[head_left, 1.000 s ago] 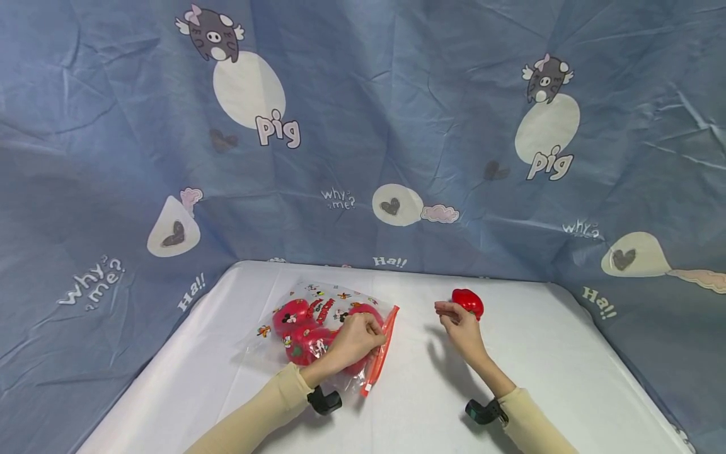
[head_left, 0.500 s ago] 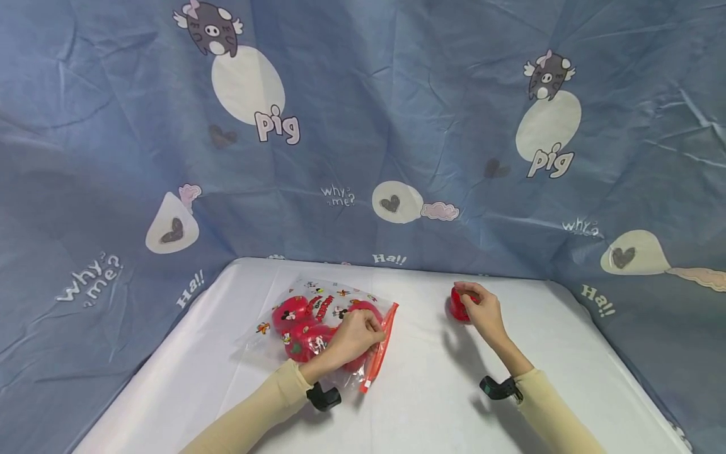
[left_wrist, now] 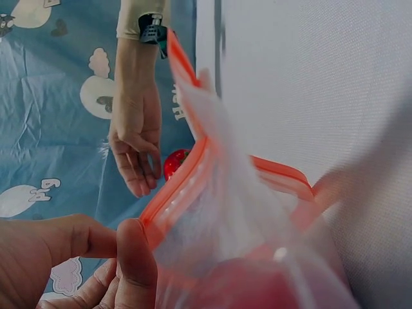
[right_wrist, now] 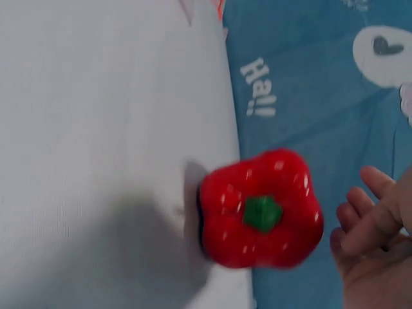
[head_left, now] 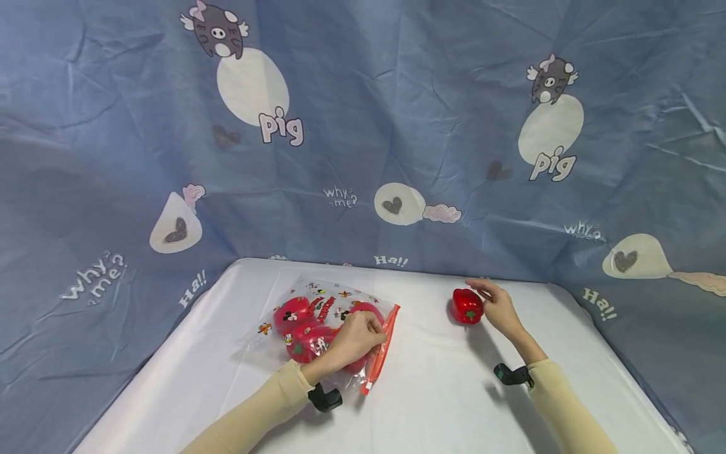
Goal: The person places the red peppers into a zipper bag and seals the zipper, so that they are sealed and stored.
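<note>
A clear zip bag (head_left: 323,302) with cartoon prints and an orange-red zip edge (left_wrist: 180,187) lies left of centre in the head view, several red bell peppers (head_left: 309,340) inside it. My left hand (head_left: 357,337) pinches the zip edge between thumb and forefinger; the left wrist view shows the bag's mouth parted. One more red bell pepper (right_wrist: 261,212), with a green stem, sits on the table at the right. Just to its right hovers my right hand (head_left: 498,309), fingers loosely extended and holding nothing; in the right wrist view the fingertips are beside the pepper.
A white-covered table (head_left: 420,403) carries the bag and the loose pepper. Behind and around it hangs a blue printed cloth (head_left: 363,126). Black cameras are strapped on both wrists, including the right wrist camera (head_left: 510,374).
My right hand has moved rightward, passing over the loose pepper to its right side, and that pepper now shows its stem toward me. The left hand stays on the bag's edge.
</note>
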`<state>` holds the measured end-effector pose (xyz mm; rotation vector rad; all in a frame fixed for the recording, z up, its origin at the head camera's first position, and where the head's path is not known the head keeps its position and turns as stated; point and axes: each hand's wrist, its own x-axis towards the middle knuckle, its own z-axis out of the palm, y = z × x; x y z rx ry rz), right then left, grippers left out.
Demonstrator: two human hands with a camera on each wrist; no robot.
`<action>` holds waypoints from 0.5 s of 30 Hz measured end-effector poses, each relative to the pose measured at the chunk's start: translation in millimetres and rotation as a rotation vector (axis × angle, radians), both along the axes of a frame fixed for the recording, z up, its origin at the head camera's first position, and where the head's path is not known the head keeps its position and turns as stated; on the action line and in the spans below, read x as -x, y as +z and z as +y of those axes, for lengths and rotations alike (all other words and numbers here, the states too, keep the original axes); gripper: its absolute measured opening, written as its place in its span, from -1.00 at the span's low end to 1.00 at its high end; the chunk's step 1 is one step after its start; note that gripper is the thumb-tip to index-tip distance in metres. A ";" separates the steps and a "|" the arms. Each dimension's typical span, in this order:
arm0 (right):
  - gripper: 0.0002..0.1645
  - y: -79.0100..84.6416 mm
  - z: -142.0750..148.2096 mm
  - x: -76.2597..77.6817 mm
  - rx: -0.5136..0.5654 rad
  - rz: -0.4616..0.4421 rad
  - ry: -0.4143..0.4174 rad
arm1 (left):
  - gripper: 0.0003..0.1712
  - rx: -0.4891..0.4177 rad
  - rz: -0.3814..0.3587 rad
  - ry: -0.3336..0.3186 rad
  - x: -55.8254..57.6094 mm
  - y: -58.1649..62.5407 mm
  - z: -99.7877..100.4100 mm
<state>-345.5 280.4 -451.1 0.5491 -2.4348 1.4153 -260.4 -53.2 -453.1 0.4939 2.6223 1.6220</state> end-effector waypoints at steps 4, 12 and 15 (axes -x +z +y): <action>-0.31 6.4 4.7 -3.9 -0.059 -0.032 0.018 | -0.90 -0.001 -0.011 -0.001 -0.3 -0.6 0.4; -0.28 7.3 12.3 0.8 -0.112 -0.094 0.062 | -0.88 -0.013 -0.004 -0.018 0.3 -2.8 1.2; -0.26 6.3 14.4 4.5 -0.113 -0.101 0.091 | -0.88 -0.017 -0.005 -0.021 0.2 -3.2 1.7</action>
